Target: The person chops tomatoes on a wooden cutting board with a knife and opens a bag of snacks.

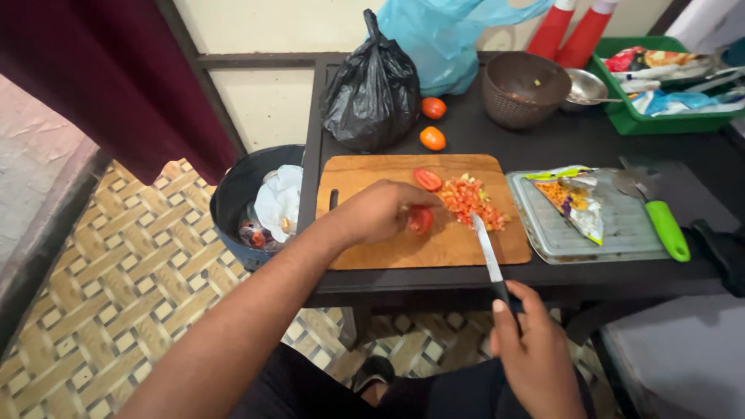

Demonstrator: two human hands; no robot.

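Observation:
My left hand [380,211] presses a red tomato piece [421,221] down on the wooden cutting board [372,252]. My right hand [531,353] grips the black handle of a knife [487,248], whose blade points away from me over the board, just right of the held piece. Another tomato half [427,179] lies at the board's far side. A heap of diced tomato [472,202] sits beside it, touching the blade tip.
Two whole tomatoes [433,108] [432,138] lie beyond the board by a tied black bag [372,89]. A clear tray [543,233] with a snack packet [578,198], a green-handled tool [666,226], brown colander [524,87], green crate [628,116] stand right. A bin [233,194] stands left of the table.

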